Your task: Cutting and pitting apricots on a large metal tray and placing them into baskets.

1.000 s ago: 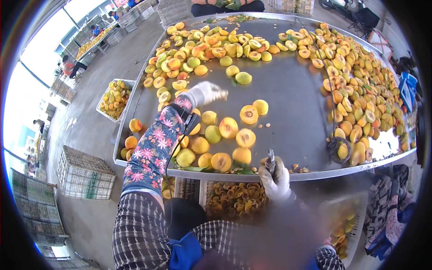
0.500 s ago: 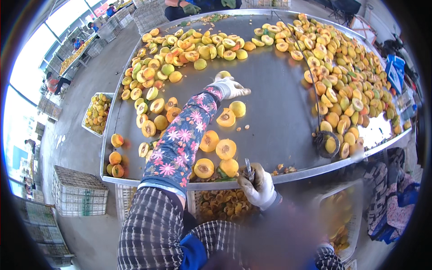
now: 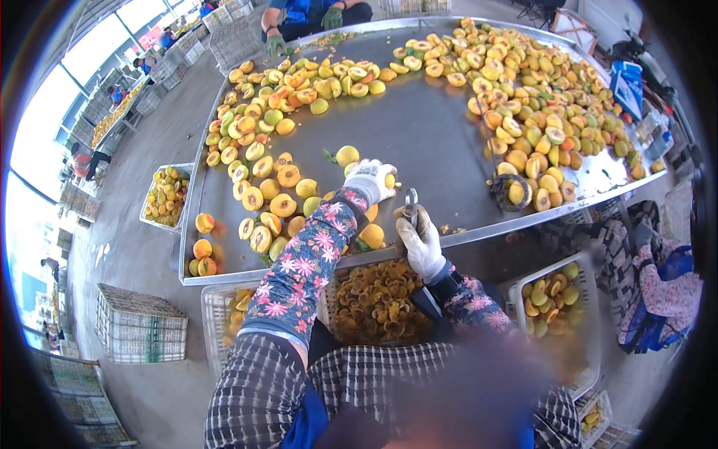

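Observation:
My left hand (image 3: 369, 182), in a white glove, is closed round a yellow peach piece (image 3: 390, 181) that shows at its fingertips, just above the metal table (image 3: 430, 142). Behind its knuckles rests a peach (image 3: 346, 155) with a green leaf beside it. My right hand (image 3: 422, 243), also gloved, grips a small metal pitting tool (image 3: 410, 199) whose looped end points up, over the table's near edge. The two hands are close but apart. Halved peaches (image 3: 283, 205) lie cut side up left of my left hand, and others are partly hidden under that forearm.
Heaped peach halves (image 3: 538, 112) cover the table's right side, near a dark ring-shaped object (image 3: 511, 193). Below the near edge stand a crate of brown-yellow pieces (image 3: 378, 299) and a white crate of peaches (image 3: 591, 329). Across the table is a person's green-gloved hand (image 3: 332, 18).
My left hand has come back from mid-table toward my right hand, now with a peach piece at its fingertips. The tool's looped end has turned into view. The whole view has shifted.

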A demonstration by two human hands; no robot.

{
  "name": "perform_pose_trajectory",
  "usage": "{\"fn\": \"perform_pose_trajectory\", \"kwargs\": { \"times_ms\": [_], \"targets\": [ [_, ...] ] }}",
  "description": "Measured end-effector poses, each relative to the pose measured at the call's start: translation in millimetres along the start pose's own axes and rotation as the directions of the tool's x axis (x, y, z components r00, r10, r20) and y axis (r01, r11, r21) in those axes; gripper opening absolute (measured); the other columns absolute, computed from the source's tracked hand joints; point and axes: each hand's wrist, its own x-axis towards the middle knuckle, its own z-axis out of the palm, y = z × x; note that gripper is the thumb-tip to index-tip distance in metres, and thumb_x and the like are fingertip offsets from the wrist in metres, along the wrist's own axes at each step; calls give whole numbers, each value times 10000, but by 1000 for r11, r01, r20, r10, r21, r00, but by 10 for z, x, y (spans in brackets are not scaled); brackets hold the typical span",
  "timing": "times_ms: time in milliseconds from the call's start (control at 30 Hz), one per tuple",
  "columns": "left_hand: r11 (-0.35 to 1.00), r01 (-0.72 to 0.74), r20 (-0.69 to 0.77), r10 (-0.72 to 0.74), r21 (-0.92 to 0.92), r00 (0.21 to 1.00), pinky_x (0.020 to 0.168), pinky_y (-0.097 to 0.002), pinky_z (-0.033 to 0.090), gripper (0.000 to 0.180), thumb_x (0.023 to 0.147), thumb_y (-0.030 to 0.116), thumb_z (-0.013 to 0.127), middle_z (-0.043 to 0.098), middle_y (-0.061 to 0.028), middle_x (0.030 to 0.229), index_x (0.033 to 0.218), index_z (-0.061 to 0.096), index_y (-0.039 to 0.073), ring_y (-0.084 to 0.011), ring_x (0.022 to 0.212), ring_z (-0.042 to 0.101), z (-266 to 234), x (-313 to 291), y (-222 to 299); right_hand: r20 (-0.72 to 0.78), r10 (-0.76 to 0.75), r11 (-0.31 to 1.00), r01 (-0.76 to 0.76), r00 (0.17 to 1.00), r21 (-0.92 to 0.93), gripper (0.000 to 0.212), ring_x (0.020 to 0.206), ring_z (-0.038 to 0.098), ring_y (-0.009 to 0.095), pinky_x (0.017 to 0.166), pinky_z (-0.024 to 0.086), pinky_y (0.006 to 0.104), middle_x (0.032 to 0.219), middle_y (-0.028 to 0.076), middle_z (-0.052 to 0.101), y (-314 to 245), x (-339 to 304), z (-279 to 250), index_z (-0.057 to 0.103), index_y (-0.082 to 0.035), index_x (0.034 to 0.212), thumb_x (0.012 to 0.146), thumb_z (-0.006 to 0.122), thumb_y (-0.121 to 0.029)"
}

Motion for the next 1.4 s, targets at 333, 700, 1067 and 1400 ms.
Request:
{"fn": "perform_pose_trajectory", "kwargs": {
  "times_ms": [333, 700, 1067, 1400],
  "targets": [
    [-768, -110, -93, -65, -631, 993, 973, -468, 457, 402, 851, 197, 574, 590, -138, 1190, 1204, 526, 9, -299, 1124, 560, -587, -1253, -66, 24, 282, 946, -282, 959, 162, 239, 612, 546, 78, 548, 452, 214, 763, 3, 580, -109, 58, 7, 575, -18, 1115, 957, 535, -192],
    [-401, -529, -418, -335, -748, 844, 784, -270, 512, 246, 901, 131, 617, 636, -101, 1015, 1103, 572, -4, -151, 869, 622, -461, -2837, 64, 675, 77, 811, -440, 734, 386, 421, 1174, 529, 203, 943, 446, 293, 1290, 152, 530, -2183, -680, 986, 450, -77, 1364, 955, 514, -153],
    [-963, -182, -952, -233, 198, 199, 1028, -273, 400, 410, 999, 140, 430, 451, -86, 1386, 1360, 388, -50, -145, 1204, 483, -1461, -2899, 2221, 551, -117, 873, -179, 826, 454, 375, 1024, 547, 186, 815, 457, 324, 1126, 105, 562, -2614, -1038, 761, 494, -52, 1294, 963, 483, -227],
    [-877, -458, -922, -47, -146, 384, 989, -313, 439, 398, 974, 175, 475, 501, -111, 1307, 1308, 437, -39, -191, 1144, 527, -1199, -2344, 2436, 553, -314, 947, 210, 772, 245, 429, 1146, 477, 215, 921, 389, 342, 1229, 145, 509, -2408, -1103, 651, 465, -48, 1330, 956, 481, -258]
  ]
}}
